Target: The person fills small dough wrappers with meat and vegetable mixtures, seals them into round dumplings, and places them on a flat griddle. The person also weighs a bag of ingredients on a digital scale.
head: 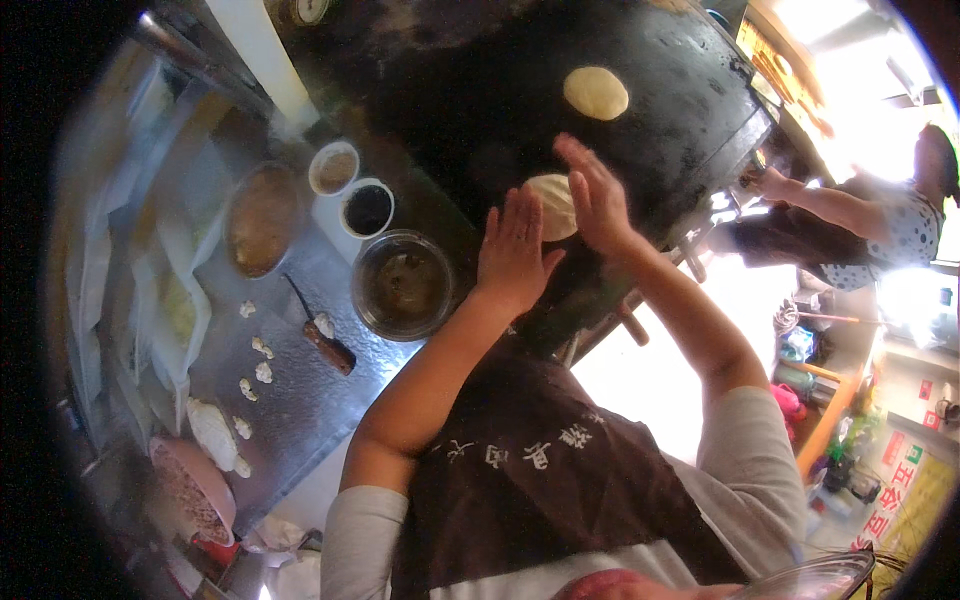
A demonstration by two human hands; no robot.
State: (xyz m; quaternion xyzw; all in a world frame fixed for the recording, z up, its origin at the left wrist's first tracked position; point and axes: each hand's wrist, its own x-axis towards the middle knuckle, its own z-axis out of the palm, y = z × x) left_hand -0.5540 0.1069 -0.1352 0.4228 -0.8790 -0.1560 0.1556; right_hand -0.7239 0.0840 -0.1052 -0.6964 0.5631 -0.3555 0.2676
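Note:
A pale flat round of dough point(555, 208) lies on the black griddle point(465, 97) between my hands. My left hand point(517, 244) is flat at its left edge, fingers straight and the thumb spread. On the other side, my right hand point(598, 196) is tilted on edge, palm towards the dough, its fingers stretched out. Both hands overlap the rim of the round in the picture; whether they press on it I cannot tell. A second dough round point(596, 94) rests farther up the griddle, apart from my hands.
Left of the griddle, a metal counter point(300, 420) carries a bowl of brownish liquid point(403, 285), a cup of dark liquid point(367, 208), a wooden-handled tool point(330, 349), dough scraps point(214, 431) and a pink bowl of filling point(193, 487). Another person point(847, 214) stands at the griddle's right.

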